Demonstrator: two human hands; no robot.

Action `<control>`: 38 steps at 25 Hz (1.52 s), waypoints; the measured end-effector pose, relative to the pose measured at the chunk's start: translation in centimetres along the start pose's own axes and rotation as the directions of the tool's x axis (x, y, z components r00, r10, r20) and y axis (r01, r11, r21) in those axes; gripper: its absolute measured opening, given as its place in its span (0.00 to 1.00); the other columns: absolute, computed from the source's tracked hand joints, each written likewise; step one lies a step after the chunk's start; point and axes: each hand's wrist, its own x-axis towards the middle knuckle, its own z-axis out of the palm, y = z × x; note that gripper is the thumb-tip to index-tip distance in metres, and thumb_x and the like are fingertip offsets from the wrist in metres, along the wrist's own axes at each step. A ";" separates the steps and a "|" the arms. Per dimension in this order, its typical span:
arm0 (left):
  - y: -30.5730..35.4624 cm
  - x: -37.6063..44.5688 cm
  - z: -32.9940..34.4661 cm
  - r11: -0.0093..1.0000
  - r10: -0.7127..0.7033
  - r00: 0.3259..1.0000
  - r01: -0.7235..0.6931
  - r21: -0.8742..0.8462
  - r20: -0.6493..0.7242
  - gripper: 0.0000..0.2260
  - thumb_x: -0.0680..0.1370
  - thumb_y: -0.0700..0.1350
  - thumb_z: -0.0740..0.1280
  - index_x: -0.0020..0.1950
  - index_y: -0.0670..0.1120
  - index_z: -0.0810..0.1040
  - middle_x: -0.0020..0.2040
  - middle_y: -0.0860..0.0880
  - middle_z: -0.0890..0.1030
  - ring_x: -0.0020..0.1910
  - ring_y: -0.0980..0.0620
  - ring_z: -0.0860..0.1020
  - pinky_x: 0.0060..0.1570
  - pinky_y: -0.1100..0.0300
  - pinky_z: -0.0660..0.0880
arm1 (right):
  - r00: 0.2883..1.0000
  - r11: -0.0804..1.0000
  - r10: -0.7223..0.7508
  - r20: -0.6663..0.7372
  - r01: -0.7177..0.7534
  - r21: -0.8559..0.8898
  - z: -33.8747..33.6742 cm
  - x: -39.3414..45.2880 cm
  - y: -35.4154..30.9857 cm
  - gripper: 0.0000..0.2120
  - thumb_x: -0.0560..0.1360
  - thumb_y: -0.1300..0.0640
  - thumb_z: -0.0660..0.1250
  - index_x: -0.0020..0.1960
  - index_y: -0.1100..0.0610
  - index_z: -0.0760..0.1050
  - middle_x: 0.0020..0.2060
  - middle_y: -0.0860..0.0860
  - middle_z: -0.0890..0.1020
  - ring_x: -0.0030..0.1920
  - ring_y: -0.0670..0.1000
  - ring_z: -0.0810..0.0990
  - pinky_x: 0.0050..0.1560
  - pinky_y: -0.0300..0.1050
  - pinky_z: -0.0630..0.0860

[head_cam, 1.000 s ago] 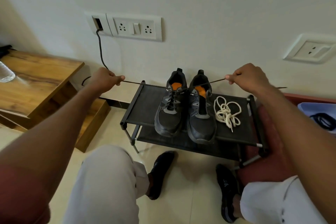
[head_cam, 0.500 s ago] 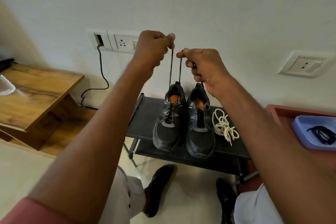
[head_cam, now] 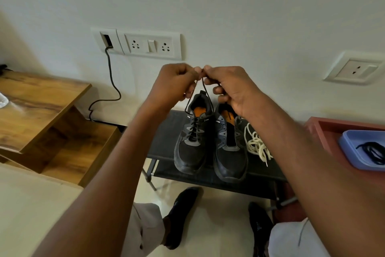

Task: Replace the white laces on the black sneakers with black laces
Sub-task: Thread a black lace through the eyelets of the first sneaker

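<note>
Head view: both hands, left (head_cam: 177,81) and right (head_cam: 231,88), have dropped together, pinching the black lace (head_cam: 205,92) ends above the left sneaker (head_cam: 192,142); tying comes next, I'd guess.

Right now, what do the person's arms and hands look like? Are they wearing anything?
Both arms are bare from the wrist up to the picture's edge. The left hand and right hand wear no gloves, and no rings, watch or bracelets show. No sleeve shows on either arm.

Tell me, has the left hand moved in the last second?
Yes. The left hand has swung inward from out beside the rack to above the left sneaker, meeting the right hand at the lace ends.
</note>
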 end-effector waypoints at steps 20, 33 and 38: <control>-10.5 2.3 1.6 0.763 -0.358 0.930 0.241 0.600 0.082 0.09 0.80 0.42 0.69 0.57 0.40 0.84 0.51 0.42 0.85 0.47 0.48 0.80 0.46 0.54 0.76 | 0.987 0.354 -0.154 0.055 0.107 -0.929 1.5 2.8 7.9 0.07 0.78 0.58 0.70 0.55 0.58 0.81 0.51 0.54 0.80 0.49 0.56 0.80 0.44 0.48 0.76; -9.1 3.2 1.3 0.700 -0.713 0.645 0.674 0.235 0.274 0.36 0.82 0.69 0.55 0.54 0.36 0.83 0.47 0.39 0.87 0.40 0.44 0.85 0.45 0.52 0.82 | 0.962 0.803 0.191 0.197 -0.038 -0.595 2.2 2.0 6.6 0.07 0.81 0.58 0.70 0.51 0.58 0.86 0.41 0.52 0.86 0.37 0.49 0.82 0.40 0.44 0.76; -8.4 3.1 0.6 0.727 -0.672 0.677 0.680 0.094 0.299 0.16 0.84 0.50 0.67 0.57 0.36 0.83 0.46 0.41 0.87 0.49 0.44 0.86 0.56 0.48 0.83 | 0.941 0.835 0.083 0.328 0.115 -0.538 3.0 1.4 7.4 0.23 0.77 0.74 0.58 0.55 0.54 0.87 0.48 0.45 0.85 0.55 0.46 0.83 0.54 0.36 0.78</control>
